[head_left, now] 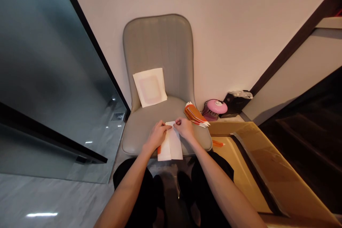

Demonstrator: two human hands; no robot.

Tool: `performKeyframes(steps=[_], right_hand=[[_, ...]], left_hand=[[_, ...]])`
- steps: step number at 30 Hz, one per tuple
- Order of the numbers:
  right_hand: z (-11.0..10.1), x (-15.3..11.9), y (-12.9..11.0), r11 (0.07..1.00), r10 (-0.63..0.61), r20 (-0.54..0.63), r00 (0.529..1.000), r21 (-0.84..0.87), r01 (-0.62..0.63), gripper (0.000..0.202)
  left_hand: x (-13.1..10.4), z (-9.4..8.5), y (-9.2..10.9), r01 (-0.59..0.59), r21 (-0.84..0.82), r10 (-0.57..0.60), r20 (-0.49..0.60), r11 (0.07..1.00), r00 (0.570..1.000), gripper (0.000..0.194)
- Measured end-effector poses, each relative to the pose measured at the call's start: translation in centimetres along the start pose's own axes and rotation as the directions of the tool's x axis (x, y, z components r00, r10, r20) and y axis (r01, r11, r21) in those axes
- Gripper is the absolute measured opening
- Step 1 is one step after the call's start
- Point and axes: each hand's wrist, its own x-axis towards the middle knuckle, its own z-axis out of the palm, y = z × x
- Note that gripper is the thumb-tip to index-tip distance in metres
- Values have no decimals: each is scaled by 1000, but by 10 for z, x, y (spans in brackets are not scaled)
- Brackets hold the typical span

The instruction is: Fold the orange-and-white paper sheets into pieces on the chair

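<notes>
A sheet of white paper [171, 146], folded lengthwise, lies over the front of the grey chair seat [141, 128]. Orange shows along its lower left side. My left hand [157, 134] is closed at the paper's upper left, its thumb reaching across the top. On the opposite side, my right hand [184, 128] pinches the upper right edge; its fingertips are partly hidden. A fanned stack of orange and white folded papers [196, 114] rests at the seat's right edge. Leaning on the backrest is a stack of flat white sheets [150, 88] with a faint pinkish rectangle.
A large open cardboard box [278, 167] stands to the right, with an orange paper piece [218, 144] inside. Behind it are a pink rounded device [217, 106] and a black bag [235, 104]. A glass door [53, 78] borders the left.
</notes>
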Motion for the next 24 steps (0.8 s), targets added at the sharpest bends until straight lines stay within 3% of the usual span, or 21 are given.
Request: performKeyframes(steps=[6, 9, 19, 24], right_hand=[[-6, 2, -1, 964, -255, 85, 963, 106, 246, 16], [-11, 1, -1, 943, -320, 148, 936, 147, 299, 22], [-9, 2, 1, 955, -276, 181, 944, 164, 247, 21], [-12, -1, -3, 947, -313, 210, 926, 149, 286, 18]], left_hand=[[4, 2, 0, 19, -67, -24, -83, 998, 996, 37], [5, 3, -1, 33, -94, -44, -114, 995, 993, 33], [5, 9, -3, 65, -130, -86, -162, 989, 983, 31], [5, 11, -5, 75, -132, -97, -173, 988, 980, 28]])
